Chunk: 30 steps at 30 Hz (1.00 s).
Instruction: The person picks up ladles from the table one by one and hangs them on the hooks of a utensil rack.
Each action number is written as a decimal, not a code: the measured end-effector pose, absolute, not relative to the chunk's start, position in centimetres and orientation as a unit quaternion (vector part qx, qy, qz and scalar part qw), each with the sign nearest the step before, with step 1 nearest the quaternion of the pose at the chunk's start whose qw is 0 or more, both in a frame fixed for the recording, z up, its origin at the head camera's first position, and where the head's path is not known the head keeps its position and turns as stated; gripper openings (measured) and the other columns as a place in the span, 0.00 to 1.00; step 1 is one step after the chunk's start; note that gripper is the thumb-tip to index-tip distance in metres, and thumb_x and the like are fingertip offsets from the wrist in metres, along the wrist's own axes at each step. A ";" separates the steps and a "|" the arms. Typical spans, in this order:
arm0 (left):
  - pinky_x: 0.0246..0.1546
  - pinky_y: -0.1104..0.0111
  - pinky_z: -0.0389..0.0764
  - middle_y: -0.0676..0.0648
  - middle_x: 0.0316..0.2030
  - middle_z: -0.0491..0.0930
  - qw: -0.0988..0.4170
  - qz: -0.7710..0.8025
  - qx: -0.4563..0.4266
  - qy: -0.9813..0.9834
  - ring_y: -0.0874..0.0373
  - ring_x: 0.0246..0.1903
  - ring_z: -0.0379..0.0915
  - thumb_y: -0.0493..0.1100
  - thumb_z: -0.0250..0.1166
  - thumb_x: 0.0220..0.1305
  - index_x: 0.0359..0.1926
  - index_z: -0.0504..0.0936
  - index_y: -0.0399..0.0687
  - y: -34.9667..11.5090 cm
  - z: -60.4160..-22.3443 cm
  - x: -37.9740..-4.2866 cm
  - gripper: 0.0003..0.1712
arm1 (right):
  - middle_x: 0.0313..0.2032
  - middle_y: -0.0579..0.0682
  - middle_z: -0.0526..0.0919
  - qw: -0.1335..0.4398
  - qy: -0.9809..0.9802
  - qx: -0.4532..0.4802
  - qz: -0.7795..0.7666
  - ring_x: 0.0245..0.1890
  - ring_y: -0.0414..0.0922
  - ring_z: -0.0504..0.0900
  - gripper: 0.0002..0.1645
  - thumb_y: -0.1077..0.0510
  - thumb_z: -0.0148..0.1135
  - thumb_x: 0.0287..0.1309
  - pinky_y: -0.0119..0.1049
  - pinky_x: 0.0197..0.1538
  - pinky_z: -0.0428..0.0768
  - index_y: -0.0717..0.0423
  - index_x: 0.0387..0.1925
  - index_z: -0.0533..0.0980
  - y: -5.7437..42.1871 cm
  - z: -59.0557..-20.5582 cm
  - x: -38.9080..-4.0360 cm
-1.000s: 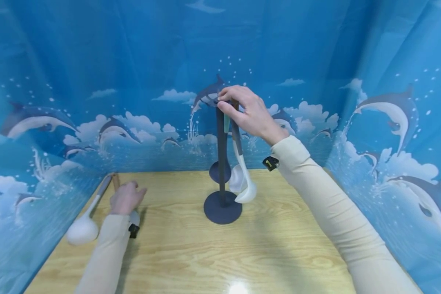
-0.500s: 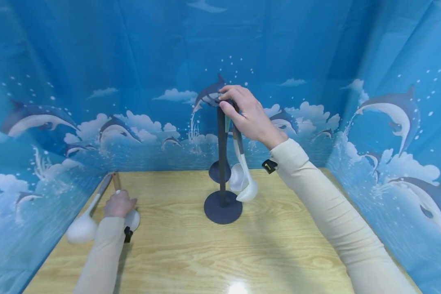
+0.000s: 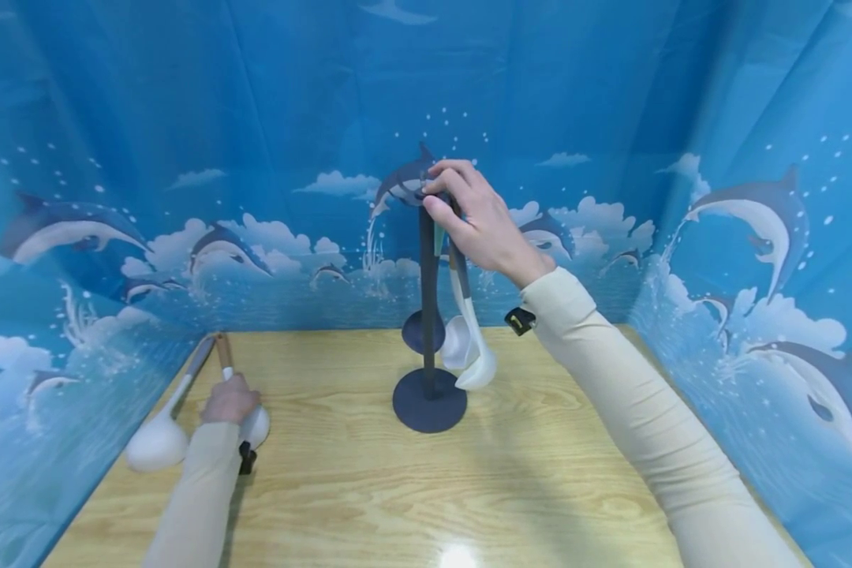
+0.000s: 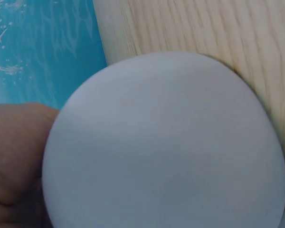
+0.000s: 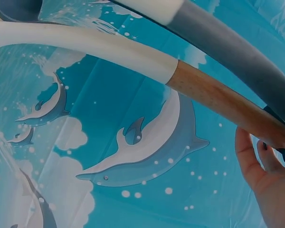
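My left hand [image 3: 230, 401] grips a white ladle [image 3: 256, 427] with a wooden handle, lying on the table at the left. Its rounded white bowl [image 4: 166, 142] fills much of the left wrist view. My right hand [image 3: 477, 219] holds the top of a dark utensil stand [image 3: 429, 400], thumb and fingertips at its head. Beneath that hand hang a dark ladle [image 3: 423, 331], a white utensil [image 3: 457, 344] and a white ladle [image 3: 479, 372]. In the right wrist view, a wooden handle [image 5: 223, 97] and a grey handle [image 5: 232, 52] run up to the hooks near my fingers; their ends are partly hidden.
Another white ladle [image 3: 158, 444] with a grey handle lies left of my left hand, along the table's left edge. The wooden table [image 3: 355, 481] is enclosed at the back and sides by a blue dolphin-print curtain [image 3: 270, 95].
My left hand has moved down and slightly left onto the wooden-handled ladle and now grips it. The right hand stays at the top of the stand.
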<state>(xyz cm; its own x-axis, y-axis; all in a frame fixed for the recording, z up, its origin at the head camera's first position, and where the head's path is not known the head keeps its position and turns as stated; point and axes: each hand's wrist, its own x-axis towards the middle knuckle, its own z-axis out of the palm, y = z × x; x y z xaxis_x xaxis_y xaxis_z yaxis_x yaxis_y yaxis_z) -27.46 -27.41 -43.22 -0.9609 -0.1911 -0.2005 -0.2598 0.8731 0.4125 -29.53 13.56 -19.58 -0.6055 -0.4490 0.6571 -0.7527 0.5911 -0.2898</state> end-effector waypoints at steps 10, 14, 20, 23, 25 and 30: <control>0.38 0.45 0.78 0.16 0.45 0.68 0.077 0.242 -0.141 0.957 0.25 0.46 0.71 0.41 0.48 0.64 0.56 0.61 0.17 -27.8 -43.8 -27.6 0.29 | 0.68 0.49 0.68 0.235 -0.848 0.345 0.327 0.42 0.42 0.71 0.16 0.42 0.51 0.69 0.49 0.47 0.71 0.45 0.45 0.78 14.0 -19.2 -29.6; 0.40 0.44 0.78 0.15 0.45 0.67 0.069 0.241 -0.154 0.956 0.25 0.47 0.70 0.41 0.47 0.63 0.55 0.59 0.14 -27.8 -43.8 -27.7 0.30 | 0.69 0.48 0.67 0.236 -0.848 0.341 0.330 0.44 0.41 0.72 0.15 0.42 0.52 0.69 0.48 0.48 0.71 0.44 0.44 0.78 14.0 -19.1 -29.5; 0.36 0.46 0.77 0.18 0.40 0.66 0.060 0.258 -0.175 0.948 0.28 0.42 0.71 0.39 0.42 0.64 0.52 0.61 0.12 -27.6 -43.1 -27.4 0.27 | 0.68 0.48 0.67 0.231 -0.850 0.338 0.331 0.46 0.44 0.73 0.16 0.43 0.54 0.68 0.47 0.49 0.70 0.47 0.45 0.79 13.9 -19.0 -29.6; 0.35 0.47 0.76 0.20 0.39 0.65 0.068 0.263 -0.183 0.945 0.29 0.40 0.71 0.39 0.40 0.66 0.52 0.59 0.11 -27.4 -42.7 -27.5 0.27 | 0.68 0.49 0.67 0.230 -0.850 0.337 0.333 0.46 0.44 0.72 0.16 0.44 0.54 0.68 0.48 0.49 0.70 0.48 0.45 0.79 14.0 -19.1 -29.7; 0.34 0.48 0.76 0.20 0.38 0.65 0.066 0.263 -0.184 0.945 0.29 0.39 0.71 0.39 0.39 0.66 0.51 0.59 0.12 -27.3 -42.6 -27.6 0.27 | 0.68 0.50 0.67 0.228 -0.849 0.337 0.337 0.45 0.44 0.72 0.16 0.44 0.54 0.68 0.48 0.48 0.71 0.48 0.45 0.79 14.0 -19.1 -29.7; 0.32 0.48 0.76 0.19 0.38 0.67 0.041 0.269 -0.186 0.944 0.27 0.40 0.72 0.39 0.39 0.67 0.50 0.60 0.15 -27.2 -42.6 -27.6 0.25 | 0.67 0.51 0.68 0.230 -0.847 0.343 0.336 0.43 0.44 0.71 0.17 0.43 0.53 0.69 0.48 0.47 0.70 0.49 0.45 0.78 14.1 -19.1 -29.8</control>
<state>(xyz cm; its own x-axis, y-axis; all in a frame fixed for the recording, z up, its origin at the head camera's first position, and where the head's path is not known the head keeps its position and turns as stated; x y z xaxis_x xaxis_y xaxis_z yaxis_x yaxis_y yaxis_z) -27.57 -27.19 -42.62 -0.9278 -0.3284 -0.1769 -0.3723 0.7863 0.4930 -29.82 14.10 -19.12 -0.6590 -0.4271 0.6192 -0.7353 0.5392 -0.4106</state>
